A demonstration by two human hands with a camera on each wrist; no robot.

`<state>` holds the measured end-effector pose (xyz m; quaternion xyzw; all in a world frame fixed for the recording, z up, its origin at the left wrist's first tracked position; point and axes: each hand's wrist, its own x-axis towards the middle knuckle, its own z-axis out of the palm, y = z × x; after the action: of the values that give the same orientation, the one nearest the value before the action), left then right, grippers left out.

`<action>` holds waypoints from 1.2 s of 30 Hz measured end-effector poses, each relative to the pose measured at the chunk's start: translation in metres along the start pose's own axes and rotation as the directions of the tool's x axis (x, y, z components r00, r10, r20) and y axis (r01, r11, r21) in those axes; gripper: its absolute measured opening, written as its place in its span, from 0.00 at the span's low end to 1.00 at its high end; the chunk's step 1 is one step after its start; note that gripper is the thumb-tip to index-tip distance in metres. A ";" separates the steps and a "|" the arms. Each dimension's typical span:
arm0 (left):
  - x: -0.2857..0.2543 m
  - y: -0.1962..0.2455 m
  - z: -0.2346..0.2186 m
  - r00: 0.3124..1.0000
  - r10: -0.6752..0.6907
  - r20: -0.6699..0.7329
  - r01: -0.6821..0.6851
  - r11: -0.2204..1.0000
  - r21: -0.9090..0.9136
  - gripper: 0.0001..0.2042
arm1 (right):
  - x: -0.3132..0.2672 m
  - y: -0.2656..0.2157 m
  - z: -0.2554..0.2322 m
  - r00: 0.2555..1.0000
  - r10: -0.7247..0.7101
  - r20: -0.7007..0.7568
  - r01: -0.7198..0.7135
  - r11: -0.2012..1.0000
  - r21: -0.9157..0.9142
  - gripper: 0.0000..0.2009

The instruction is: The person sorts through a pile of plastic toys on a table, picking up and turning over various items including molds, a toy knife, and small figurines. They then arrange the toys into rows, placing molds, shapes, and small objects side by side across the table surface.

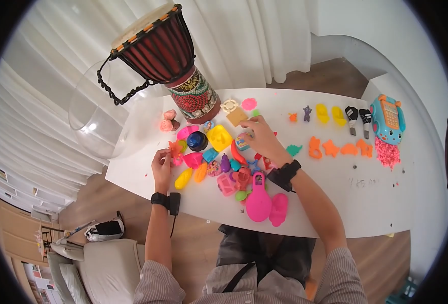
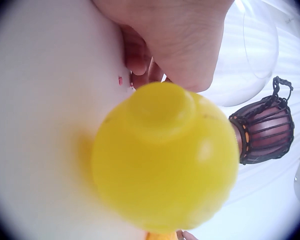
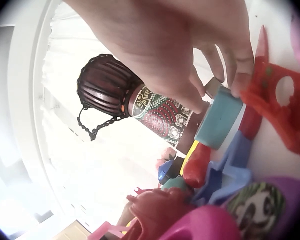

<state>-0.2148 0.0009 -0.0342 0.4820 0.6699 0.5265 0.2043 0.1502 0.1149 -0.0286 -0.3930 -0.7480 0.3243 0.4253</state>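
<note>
In the head view, my right hand (image 1: pixel 267 143) pinches a round toy (image 1: pixel 243 141) with a teal side, between the yellow mold (image 1: pixel 219 138) and the red curved piece (image 1: pixel 238 152). The right wrist view shows thumb and fingertips at the top of this teal piece (image 3: pixel 219 119). My left hand (image 1: pixel 161 166) is at the pile's left edge, fingers loosely bent beside an orange-red flower shape (image 1: pixel 174 148); whether they touch it is unclear. In the left wrist view, a yellow toy (image 2: pixel 165 160) partly hides the fingers of the left hand (image 2: pixel 170 40).
A tall drum (image 1: pixel 193 93) stands behind the pile, with a clear dome (image 1: pixel 94 114) to its left. Pink toys (image 1: pixel 259 203) lie at the front edge. On the right are orange shapes (image 1: pixel 330 148), yellow pieces (image 1: pixel 322 113) and a blue toy phone (image 1: pixel 387 120).
</note>
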 end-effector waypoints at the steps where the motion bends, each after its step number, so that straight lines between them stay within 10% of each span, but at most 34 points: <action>1: 0.000 0.000 0.000 1.000 0.000 -0.005 0.000 1.000 -0.001 0.07 | 0.000 -0.003 -0.003 1.000 -0.001 0.002 0.001 1.000 0.002 0.20; 12: -0.002 0.008 -0.001 0.999 -0.053 0.006 0.053 0.998 0.033 0.06 | 0.005 0.007 -0.008 0.994 0.113 -0.004 -0.109 0.967 0.229 0.10; 36: 0.000 -0.003 0.001 1.000 -0.006 -0.002 0.006 1.000 0.019 0.08 | 0.003 -0.002 -0.031 0.979 0.164 0.123 -0.168 0.986 0.023 0.14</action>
<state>-0.2154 0.0014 -0.0372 0.4814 0.6766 0.5200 0.2004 0.1757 0.1212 -0.0125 -0.4266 -0.7314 0.3942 0.3573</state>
